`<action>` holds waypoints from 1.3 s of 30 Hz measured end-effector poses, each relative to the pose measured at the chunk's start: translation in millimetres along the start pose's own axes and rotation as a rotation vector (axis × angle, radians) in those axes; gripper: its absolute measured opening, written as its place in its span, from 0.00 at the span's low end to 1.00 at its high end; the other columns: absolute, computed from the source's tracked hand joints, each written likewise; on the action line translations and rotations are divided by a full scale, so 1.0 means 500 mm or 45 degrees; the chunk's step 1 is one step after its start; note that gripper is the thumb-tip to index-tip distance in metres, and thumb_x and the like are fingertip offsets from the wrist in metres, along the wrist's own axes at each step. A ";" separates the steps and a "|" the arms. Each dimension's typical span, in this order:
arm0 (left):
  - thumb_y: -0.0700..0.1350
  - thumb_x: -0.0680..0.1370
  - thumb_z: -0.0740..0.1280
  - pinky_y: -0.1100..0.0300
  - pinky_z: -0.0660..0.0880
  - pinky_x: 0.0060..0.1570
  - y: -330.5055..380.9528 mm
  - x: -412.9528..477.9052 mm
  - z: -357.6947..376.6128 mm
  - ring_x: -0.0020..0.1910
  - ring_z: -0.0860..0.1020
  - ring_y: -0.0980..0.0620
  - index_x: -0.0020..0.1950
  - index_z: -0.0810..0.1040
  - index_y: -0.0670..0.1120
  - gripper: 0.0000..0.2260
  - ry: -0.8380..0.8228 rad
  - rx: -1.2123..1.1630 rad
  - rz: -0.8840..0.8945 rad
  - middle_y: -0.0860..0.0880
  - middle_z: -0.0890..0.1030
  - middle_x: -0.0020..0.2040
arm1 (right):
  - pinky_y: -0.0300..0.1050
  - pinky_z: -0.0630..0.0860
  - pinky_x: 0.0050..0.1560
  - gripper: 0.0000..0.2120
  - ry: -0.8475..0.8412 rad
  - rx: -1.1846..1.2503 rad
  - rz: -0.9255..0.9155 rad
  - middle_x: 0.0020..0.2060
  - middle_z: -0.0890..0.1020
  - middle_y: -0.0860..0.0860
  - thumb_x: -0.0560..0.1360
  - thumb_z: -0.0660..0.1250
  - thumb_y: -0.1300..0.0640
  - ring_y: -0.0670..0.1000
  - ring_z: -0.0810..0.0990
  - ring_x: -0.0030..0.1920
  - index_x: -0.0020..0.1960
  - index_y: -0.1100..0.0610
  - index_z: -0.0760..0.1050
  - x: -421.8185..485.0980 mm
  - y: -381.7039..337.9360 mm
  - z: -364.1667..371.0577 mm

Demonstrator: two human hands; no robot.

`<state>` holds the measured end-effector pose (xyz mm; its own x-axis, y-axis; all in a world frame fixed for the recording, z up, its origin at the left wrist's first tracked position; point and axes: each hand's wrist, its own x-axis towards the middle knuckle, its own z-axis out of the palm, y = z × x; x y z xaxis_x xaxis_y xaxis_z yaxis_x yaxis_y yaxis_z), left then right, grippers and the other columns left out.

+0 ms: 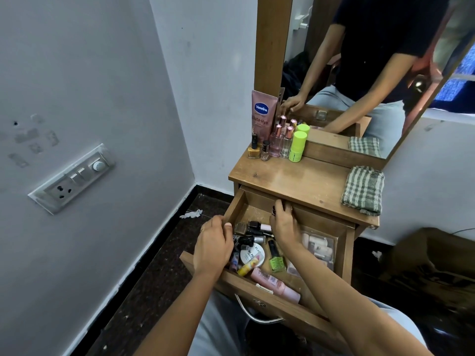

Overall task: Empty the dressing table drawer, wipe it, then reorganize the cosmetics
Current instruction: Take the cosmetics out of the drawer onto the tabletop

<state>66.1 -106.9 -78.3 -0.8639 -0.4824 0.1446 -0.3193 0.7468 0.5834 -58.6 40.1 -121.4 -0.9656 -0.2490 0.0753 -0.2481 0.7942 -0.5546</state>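
Observation:
The wooden drawer (280, 308) of the dressing table (295, 181) is pulled out and holds several cosmetics: a white round compact (253, 254), a green nail polish (276, 260), a pink tube (275, 283), a yellow tube (246, 269), dark bottles (253, 226) and a clear box (318, 246). My right hand (284, 224) reaches to the drawer's back and its fingers close round a small dark bottle (274, 209). My left hand (213, 246) hovers over the drawer's left side with curled fingers; whether it holds anything is hidden.
On the tabletop stand a Vaseline tube (262, 114), two nail polishes (253, 150), perfume bottles (277, 142) and a green stick (297, 147). A folded checked cloth (363, 190) lies at the right. A mirror (372, 73) rises behind. A wall with a switchboard (74, 178) is at the left.

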 end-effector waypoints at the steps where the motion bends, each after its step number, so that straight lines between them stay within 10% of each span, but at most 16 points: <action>1: 0.49 0.83 0.57 0.63 0.71 0.45 0.000 0.000 0.000 0.57 0.76 0.51 0.63 0.74 0.45 0.13 0.002 -0.003 -0.002 0.47 0.79 0.57 | 0.36 0.65 0.31 0.13 0.015 0.047 -0.020 0.53 0.71 0.56 0.80 0.59 0.63 0.51 0.74 0.38 0.63 0.60 0.64 -0.002 0.000 0.000; 10: 0.48 0.83 0.57 0.59 0.73 0.45 0.000 -0.005 -0.002 0.55 0.78 0.49 0.62 0.74 0.44 0.12 0.005 -0.019 0.003 0.45 0.79 0.56 | 0.37 0.78 0.40 0.12 0.275 0.254 -0.693 0.49 0.75 0.54 0.77 0.64 0.62 0.47 0.76 0.38 0.60 0.59 0.71 -0.033 -0.038 -0.022; 21: 0.49 0.83 0.56 0.60 0.71 0.47 -0.004 -0.001 0.000 0.57 0.75 0.50 0.62 0.73 0.46 0.12 -0.024 -0.048 -0.001 0.47 0.78 0.57 | 0.33 0.62 0.36 0.13 0.518 0.446 -0.172 0.43 0.74 0.51 0.76 0.64 0.65 0.48 0.72 0.42 0.58 0.60 0.65 0.205 -0.094 -0.111; 39: 0.49 0.83 0.56 0.58 0.72 0.50 -0.004 -0.001 0.002 0.58 0.75 0.50 0.60 0.73 0.45 0.12 -0.005 -0.051 0.012 0.47 0.78 0.56 | 0.42 0.76 0.46 0.11 0.474 0.583 0.057 0.44 0.75 0.51 0.74 0.67 0.70 0.48 0.74 0.44 0.53 0.61 0.71 0.259 -0.096 -0.092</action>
<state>67.0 -107.9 -80.2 -0.8683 -0.4737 0.1472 -0.2956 0.7323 0.6135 -175.2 -4.7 -46.7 -0.9574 0.0562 0.2831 -0.2270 0.4591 -0.8589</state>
